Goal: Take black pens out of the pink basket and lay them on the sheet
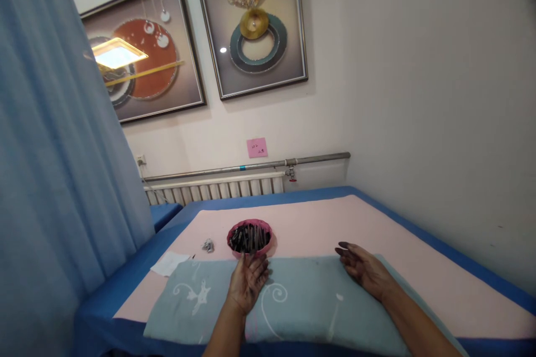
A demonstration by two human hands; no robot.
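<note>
My left hand (248,283) is palm up over a blue-green patterned cloth (310,295). Its fingers are loosely spread, with dark smudges on them, and nothing is in it. Just beyond its fingertips stands a pink basket (271,239) filled with several short dark sticks (250,238), whose kind I cannot make out. My right hand (363,269) hovers at the right part of the cloth, palm turned inward. Its fingers are apart and darkened at the tips, holding nothing.
A small crumpled grey-silver thing (208,245) lies left of the basket. Nearer is a white sheet (170,263). Pink cloth (318,223) covers the blue-sheeted bed (477,273). A blue curtain (62,150) hangs at left; a radiator (226,187) stands behind.
</note>
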